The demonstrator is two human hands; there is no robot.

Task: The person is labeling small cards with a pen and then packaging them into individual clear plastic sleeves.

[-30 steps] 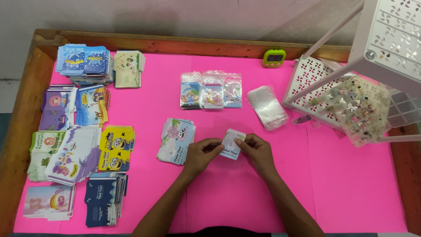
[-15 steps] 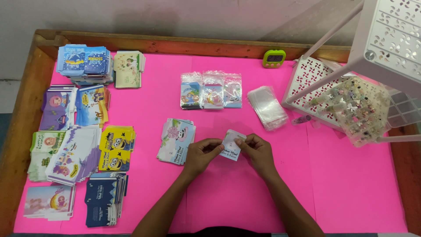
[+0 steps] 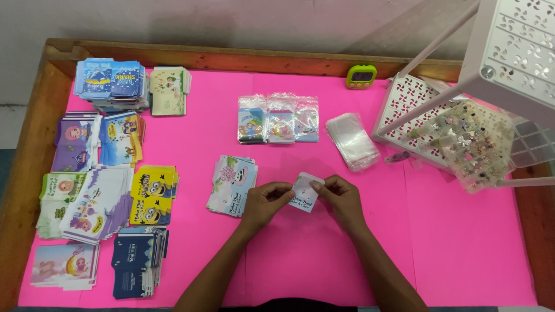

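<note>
Both of my hands hold one small white printed card (image 3: 305, 193) just above the pink table cover (image 3: 451, 242), near the middle of the table. My left hand (image 3: 265, 202) pinches its left edge and my right hand (image 3: 342, 199) pinches its right edge. Just left of my left hand lies a small stack of similar picture cards (image 3: 231, 185). Behind the hands sit three filled clear packets (image 3: 278, 119) in a row and a pile of empty clear sleeves (image 3: 351, 141).
Several stacks of colourful cards (image 3: 104, 173) cover the left side. A green timer (image 3: 361, 76) stands at the back. A white perforated rack (image 3: 491, 86) and a clear compartment box of small trinkets (image 3: 471, 144) fill the right. A wooden rim (image 3: 231, 58) frames the table.
The card has shifted slightly between my fingers; both hands stay in about the same place.
</note>
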